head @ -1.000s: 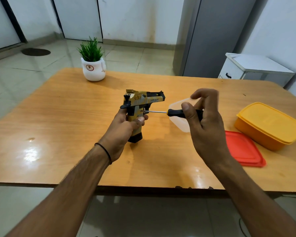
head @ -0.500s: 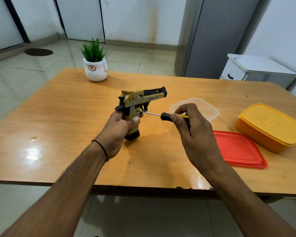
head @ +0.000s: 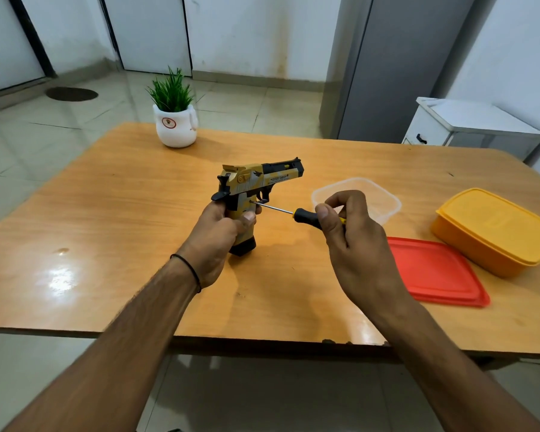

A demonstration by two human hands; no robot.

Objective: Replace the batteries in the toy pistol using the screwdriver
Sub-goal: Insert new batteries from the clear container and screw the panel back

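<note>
Showing tan-and-black camouflage, the toy pistol point(head: 256, 182) stands upright.

toy pistol point(head: 256, 182) slide: probably "DESERT EAGLE", print blurred

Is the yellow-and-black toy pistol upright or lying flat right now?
Upright: left hand grips the yellow-and-black toy pistol by its handle, base down at the wooden table.

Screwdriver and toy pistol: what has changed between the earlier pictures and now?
The right hand lowered the screwdriver handle, so the shaft slopes up to its tip at the toy pistol, whose muzzle tilted up. Nothing taken or let go: the left hand keeps its grip on the pistol. The clear container, red lid and yellow box stayed.
</note>
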